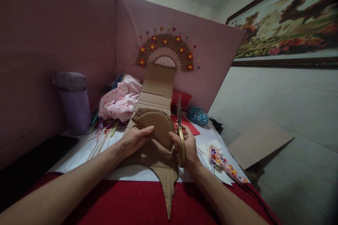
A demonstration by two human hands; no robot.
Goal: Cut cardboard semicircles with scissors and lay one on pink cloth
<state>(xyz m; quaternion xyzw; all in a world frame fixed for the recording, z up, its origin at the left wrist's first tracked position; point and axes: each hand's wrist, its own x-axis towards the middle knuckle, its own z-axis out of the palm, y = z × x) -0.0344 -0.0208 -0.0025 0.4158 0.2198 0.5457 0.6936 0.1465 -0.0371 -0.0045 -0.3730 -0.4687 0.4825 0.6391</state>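
Note:
My left hand grips a piece of brown cardboard with a rounded top edge, thumb on its front face. My right hand is closed round the gold handles of a pair of scissors, whose blades point up beside the cardboard's right edge. A long tapering strip of the same cardboard hangs down over the red cloth between my forearms. Behind it a folded cardboard sheet leans back toward a fan-shaped cardboard ornament with red flowers and beaded sticks.
A lilac flask stands at the left by a pink dotted cloth and thin sticks. Red paper, a ball of blue yarn and a patterned glue gun lie at the right. Pink panels enclose the table.

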